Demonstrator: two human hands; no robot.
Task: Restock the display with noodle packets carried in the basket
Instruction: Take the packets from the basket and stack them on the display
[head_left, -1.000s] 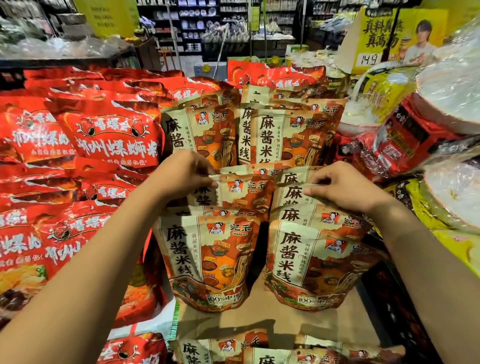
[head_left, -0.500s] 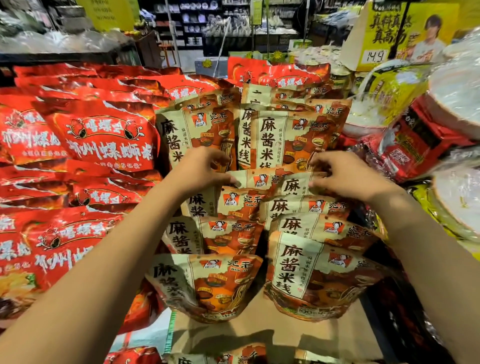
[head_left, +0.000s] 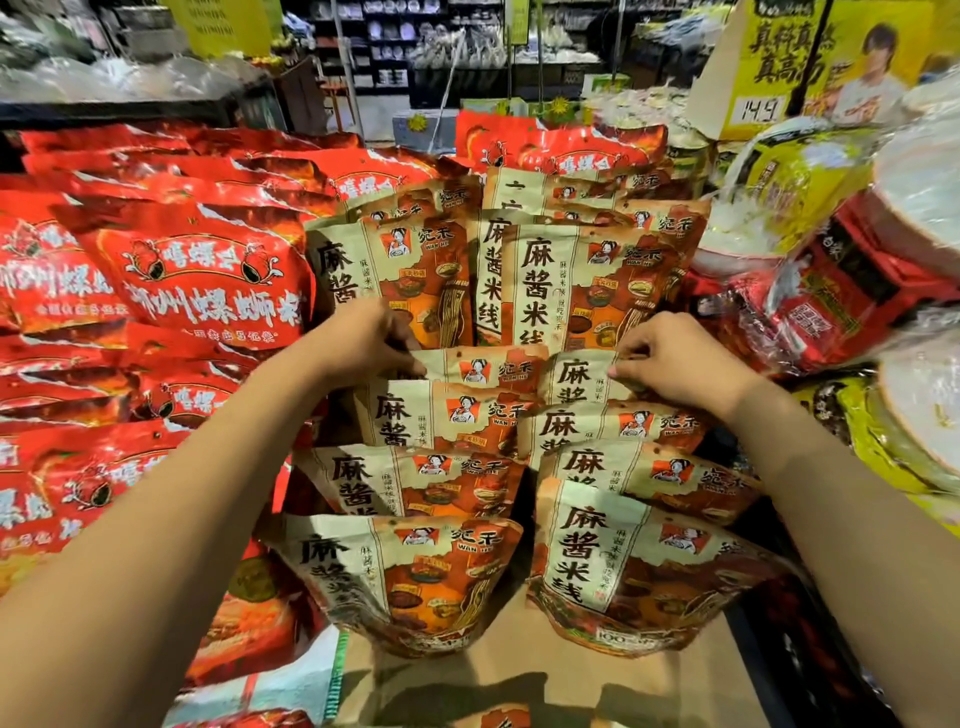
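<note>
Both hands reach into the beige packets, which stand overlapping in two columns on a cardboard base of the display. Left hand: fingers curled, thumb and fingertips pinching the top-left edge of the left packet, the rearmost of the low rows in the left column. Right hand: fingers curled, pinching the top edge of the right packet, at the same level in the right column. The two gripped packets sit side by side; cannot tell whether they touch. Three more beige packets step down in front of each, every one covering the lower part of the one behind. Behind the hands, taller rows of the same beige packets stand upright, faces forward. Red packets fill the display just to the left of the beige columns. Shrink-wrapped bowls are piled to the right. A yellow sign stands at the upper right.
</note>
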